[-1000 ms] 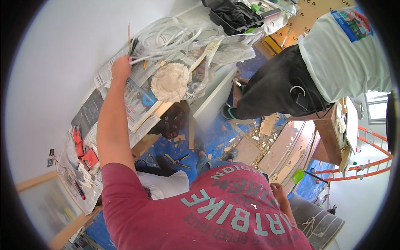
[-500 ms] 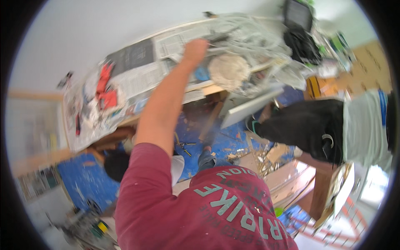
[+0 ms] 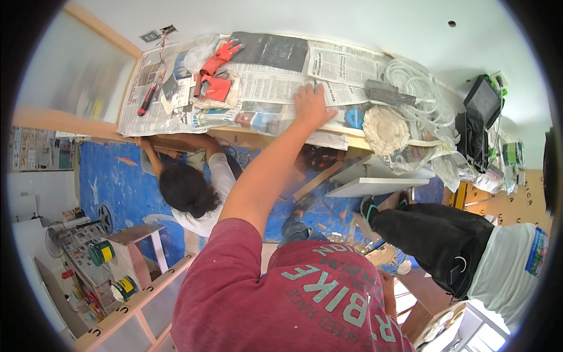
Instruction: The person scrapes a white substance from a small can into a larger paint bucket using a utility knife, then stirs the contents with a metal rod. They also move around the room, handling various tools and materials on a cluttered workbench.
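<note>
My left hand (image 3: 311, 107) is on the newspaper-covered ledge (image 3: 270, 88), fingers apart; a small dark shape at its fingertips is unclear. To its right lie a dark flat piece (image 3: 390, 94), coiled clear tubing (image 3: 410, 70) and a crumpled cream round item (image 3: 384, 130). To its left are red gloves (image 3: 217, 88) and a red-and-black tool (image 3: 146, 100). A dark sheet (image 3: 267, 50) lies behind. My right hand (image 3: 387, 284) is mostly hidden beside my maroon shirt, its fingers unclear.
A crouched person (image 3: 193, 193) reaches under the ledge. Another person (image 3: 434, 246) stands at right. A white board (image 3: 369, 186) leans below the ledge. Blue floor covering (image 3: 105, 176) holds debris; a frosted panel (image 3: 76, 64) and wooden frame (image 3: 141, 311) are at left.
The view has swung toward the ledge's left end, showing the crouched person. My left hand has moved from the tubing onto the newspaper, its fingers now spread rather than closed.
</note>
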`<state>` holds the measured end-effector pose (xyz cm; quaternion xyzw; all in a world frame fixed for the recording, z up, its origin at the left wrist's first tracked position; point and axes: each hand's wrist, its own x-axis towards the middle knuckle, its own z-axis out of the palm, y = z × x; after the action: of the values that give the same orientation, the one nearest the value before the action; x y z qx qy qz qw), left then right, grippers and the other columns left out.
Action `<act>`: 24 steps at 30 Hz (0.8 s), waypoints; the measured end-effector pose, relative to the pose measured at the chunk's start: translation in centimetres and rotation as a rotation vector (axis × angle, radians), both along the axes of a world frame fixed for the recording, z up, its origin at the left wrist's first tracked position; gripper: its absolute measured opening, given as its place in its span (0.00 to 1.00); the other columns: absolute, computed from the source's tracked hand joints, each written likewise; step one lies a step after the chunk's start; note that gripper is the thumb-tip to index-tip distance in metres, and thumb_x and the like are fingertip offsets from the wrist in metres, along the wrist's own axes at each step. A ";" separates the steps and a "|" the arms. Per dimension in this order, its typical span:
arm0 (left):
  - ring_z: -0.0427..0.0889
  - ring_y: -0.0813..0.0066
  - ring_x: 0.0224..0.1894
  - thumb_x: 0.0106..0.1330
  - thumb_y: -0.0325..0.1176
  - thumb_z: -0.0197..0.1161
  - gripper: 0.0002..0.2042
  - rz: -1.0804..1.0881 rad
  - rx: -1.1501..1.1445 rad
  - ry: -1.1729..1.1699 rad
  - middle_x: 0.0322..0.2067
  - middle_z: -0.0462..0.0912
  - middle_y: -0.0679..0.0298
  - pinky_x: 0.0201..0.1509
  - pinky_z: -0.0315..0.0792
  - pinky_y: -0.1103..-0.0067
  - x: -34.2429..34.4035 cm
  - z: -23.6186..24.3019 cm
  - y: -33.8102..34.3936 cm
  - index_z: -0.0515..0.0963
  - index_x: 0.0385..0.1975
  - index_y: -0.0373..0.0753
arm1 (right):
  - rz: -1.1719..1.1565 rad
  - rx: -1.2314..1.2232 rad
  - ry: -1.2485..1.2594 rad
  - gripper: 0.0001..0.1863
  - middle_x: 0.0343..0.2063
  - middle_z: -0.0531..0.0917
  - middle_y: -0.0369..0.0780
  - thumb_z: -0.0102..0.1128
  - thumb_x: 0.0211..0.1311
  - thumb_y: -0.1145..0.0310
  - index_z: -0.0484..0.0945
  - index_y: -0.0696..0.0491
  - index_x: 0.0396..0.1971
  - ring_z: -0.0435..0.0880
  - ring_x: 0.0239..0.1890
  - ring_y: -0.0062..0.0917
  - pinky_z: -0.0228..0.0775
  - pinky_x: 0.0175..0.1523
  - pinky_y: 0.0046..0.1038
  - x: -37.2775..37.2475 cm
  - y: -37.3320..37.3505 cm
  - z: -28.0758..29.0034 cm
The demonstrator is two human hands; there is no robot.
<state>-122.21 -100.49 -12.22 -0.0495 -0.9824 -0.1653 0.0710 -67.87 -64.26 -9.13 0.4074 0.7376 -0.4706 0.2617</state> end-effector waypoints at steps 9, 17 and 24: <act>0.50 0.41 0.76 0.60 0.62 0.63 0.46 0.368 -0.197 0.227 0.73 0.56 0.41 0.76 0.41 0.43 -4.2 0.1 -15.0 0.57 0.75 0.45 | -0.096 0.077 -0.083 0.17 0.33 0.86 0.41 0.57 0.71 0.60 0.81 0.58 0.49 0.83 0.31 0.24 0.75 0.33 0.28 0.8 -0.4 2.8; 0.80 0.50 0.54 0.58 0.47 0.69 0.24 0.550 -0.120 -0.010 0.50 0.81 0.53 0.53 0.73 0.50 -5.7 3.7 -28.9 0.80 0.49 0.35 | -0.185 0.074 -0.142 0.17 0.33 0.86 0.41 0.57 0.71 0.60 0.80 0.58 0.49 0.83 0.31 0.24 0.75 0.33 0.28 4.4 0.3 0.9; 0.77 0.54 0.61 0.64 0.53 0.63 0.34 0.672 0.460 0.177 0.60 0.77 0.45 0.60 0.71 0.57 -13.6 -1.3 -21.7 0.68 0.66 0.40 | -0.185 0.082 -0.185 0.17 0.34 0.86 0.41 0.56 0.71 0.61 0.80 0.58 0.50 0.83 0.31 0.24 0.75 0.33 0.28 4.0 1.3 0.6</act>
<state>-135.80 -122.16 -13.51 0.2769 -0.8715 -0.3433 0.2142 -63.85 -62.93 -8.48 0.5256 0.6882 -0.4227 0.2674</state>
